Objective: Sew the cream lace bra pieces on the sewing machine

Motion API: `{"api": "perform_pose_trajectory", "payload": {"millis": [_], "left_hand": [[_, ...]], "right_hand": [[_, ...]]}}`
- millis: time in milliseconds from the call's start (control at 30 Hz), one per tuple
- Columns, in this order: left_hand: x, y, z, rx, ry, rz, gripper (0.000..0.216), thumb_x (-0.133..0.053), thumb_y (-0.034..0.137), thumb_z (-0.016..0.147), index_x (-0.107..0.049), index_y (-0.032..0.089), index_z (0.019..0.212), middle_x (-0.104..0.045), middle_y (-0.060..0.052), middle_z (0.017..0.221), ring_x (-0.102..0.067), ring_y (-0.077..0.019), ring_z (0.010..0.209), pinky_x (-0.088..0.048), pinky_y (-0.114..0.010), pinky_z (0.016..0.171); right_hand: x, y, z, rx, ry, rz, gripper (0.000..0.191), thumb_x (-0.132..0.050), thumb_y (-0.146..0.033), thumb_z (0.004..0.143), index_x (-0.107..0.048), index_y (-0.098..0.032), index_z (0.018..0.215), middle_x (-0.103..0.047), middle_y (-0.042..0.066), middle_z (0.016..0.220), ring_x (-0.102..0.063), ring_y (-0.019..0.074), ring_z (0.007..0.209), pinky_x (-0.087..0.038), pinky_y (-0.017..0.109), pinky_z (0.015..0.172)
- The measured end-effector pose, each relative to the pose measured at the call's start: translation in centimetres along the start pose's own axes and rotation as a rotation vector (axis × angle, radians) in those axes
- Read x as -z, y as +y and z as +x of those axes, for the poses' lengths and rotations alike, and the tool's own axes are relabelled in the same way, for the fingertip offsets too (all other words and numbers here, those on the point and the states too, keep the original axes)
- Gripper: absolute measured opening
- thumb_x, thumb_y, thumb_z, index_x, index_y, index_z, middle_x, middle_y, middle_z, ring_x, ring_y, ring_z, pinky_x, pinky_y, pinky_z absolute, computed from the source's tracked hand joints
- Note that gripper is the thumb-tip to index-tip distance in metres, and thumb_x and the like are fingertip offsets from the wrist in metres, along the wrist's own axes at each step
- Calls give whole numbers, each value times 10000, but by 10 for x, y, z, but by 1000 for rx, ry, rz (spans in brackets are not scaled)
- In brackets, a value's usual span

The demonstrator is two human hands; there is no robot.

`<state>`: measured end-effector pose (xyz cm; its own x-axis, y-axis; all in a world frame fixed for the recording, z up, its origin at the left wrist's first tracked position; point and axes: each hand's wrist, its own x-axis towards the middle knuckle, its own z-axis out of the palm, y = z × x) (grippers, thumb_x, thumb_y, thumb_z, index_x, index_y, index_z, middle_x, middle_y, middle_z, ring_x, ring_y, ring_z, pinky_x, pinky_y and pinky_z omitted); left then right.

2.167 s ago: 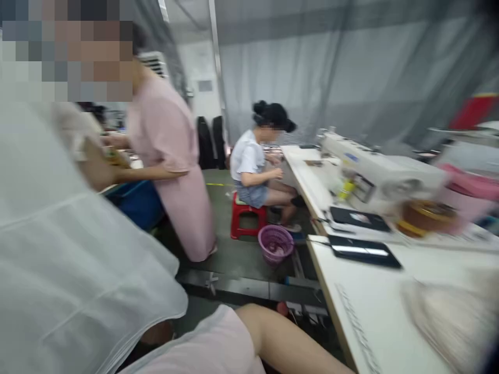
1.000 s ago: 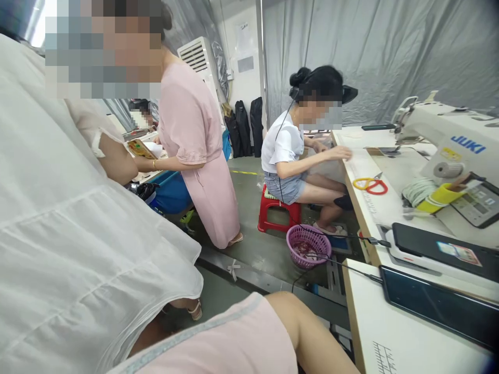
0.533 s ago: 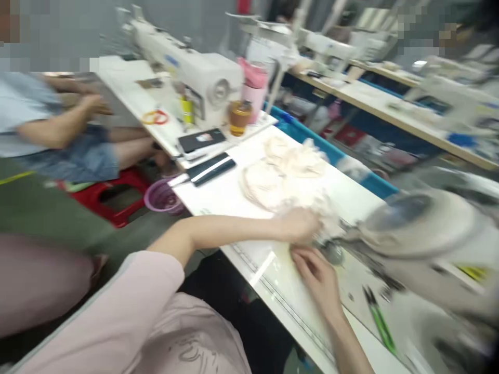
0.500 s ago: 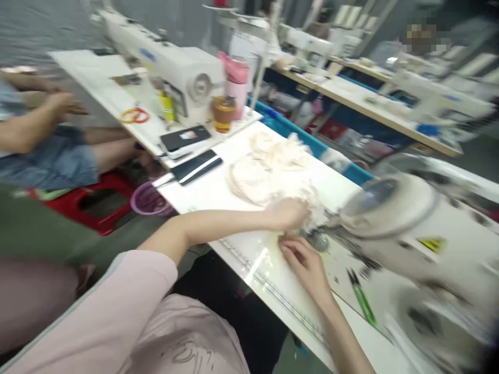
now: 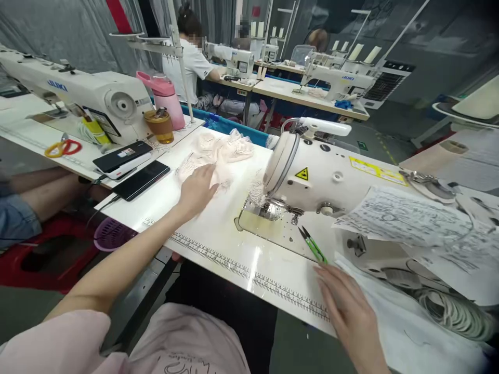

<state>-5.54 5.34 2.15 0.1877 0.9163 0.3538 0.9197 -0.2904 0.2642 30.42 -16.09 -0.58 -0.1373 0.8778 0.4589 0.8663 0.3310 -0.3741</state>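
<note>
Bright light whitens the counter (image 5: 218, 228) — glare streak (image 5: 255, 266) at six o'clock, cloth (image 5: 222, 151) nearly washed out at ten — above dim floor (image 5: 298, 340); edges stretch, darkening at two.

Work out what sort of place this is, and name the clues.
Most likely a sewing workshop: sewing machines stand on several tables, pale thread cones rise in the background, and pale fabric lies at the person's left hand.

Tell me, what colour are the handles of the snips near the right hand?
The snips have bright green handles; they show best in the head view.
</note>
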Motion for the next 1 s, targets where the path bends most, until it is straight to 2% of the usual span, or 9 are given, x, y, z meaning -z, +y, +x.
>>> {"api": "perform_pose_trajectory", "payload": {"millis": [133, 233, 367, 500, 600, 733, 800, 900, 1000], "left_hand": [[-5, -20, -14, 12, -28, -55, 291, -512, 259, 940, -650, 192, 1187, -565, -103, 1405, -468, -293, 1343, -389, -447, 1113], [-8, -24, -16, 23, -4, -151, 223, -500, 224, 930, -709, 210, 1004, -653, -70, 1286, -494, -259, 1318, -380, -398, 1112], [4, -34, -10, 135, 85, -323, 185, -508, 258, 910, -685, 204, 916, -724, -57, 987, -635, -235, 1030, -491, -333, 893], [24, -39, -6, 212, 187, -506, 335, -305, 289, 980, -617, 175, 932, -649, -39, 799, -603, -176, 765, -472, -260, 668], [28, -23, -14, 90, 78, -628, 350, -283, 315, 997, -599, 178, 936, -634, -36, 811, -589, -157, 719, -467, -251, 623], [12, 18, -36, -239, -329, -722, 290, -454, 371, 976, -673, 200, 890, -708, -36, 867, -653, -162, 739, -522, -276, 655], [3, 36, -44, -382, -476, -726, 240, -506, 355, 963, -705, 221, 948, -735, -40, 1001, -683, -192, 920, -545, -320, 783], [-4, 48, -49, -504, -560, -716, 202, -549, 322, 945, -704, 207, 1004, -716, -63, 1155, -613, -247, 1173, -480, -414, 998], [-6, 45, -51, -649, -484, -649, 226, -494, 272, 978, -678, 174, 1068, -690, -92, 1223, -580, -253, 1230, -420, -447, 1079]], "right_hand": [[-6, 13, 10, 21, -109, -152, 468, -363, -369, 1025, -395, -322, 1490, -473, 11, 1506, -418, 264, 1414, -456, 466, 1121], [-20, 16, 23, -19, -188, -256, 490, -332, -449, 1027, -431, -274, 1474, -419, 22, 1542, -400, 281, 1424, -490, 484, 1087], [-33, 20, 27, -118, -224, -318, 546, -299, -510, 1017, -481, -217, 1440, -468, 70, 1507, -470, 284, 1375, -525, 463, 1045], [-34, 21, 22, -131, -142, -366, 581, -330, -513, 1003, -426, -189, 1476, -491, 121, 1484, -485, 307, 1357, -474, 495, 1085], [-37, 15, 25, -112, -80, -396, 581, -340, -483, 1002, -410, -159, 1479, -460, 151, 1502, -438, 329, 1389, -419, 543, 1119], [-41, 1, 44, -43, -93, -370, 484, -347, -402, 1014, -490, -180, 1419, -530, 132, 1448, -476, 301, 1362, -408, 541, 1129], [-42, -9, 56, -9, -90, -329, 433, -375, -370, 1012, -539, -201, 1376, -566, 111, 1414, -490, 294, 1351, -434, 534, 1110], [-48, -27, 72, 63, -67, -206, 349, -432, -293, 1002, -593, -246, 1308, -637, 72, 1323, -568, 262, 1265, -516, 488, 1027], [-60, -50, 83, 190, -62, -39, 333, -497, -198, 978, -597, -230, 1294, -669, 83, 1264, -620, 225, 1178, -550, 433, 986]]}}
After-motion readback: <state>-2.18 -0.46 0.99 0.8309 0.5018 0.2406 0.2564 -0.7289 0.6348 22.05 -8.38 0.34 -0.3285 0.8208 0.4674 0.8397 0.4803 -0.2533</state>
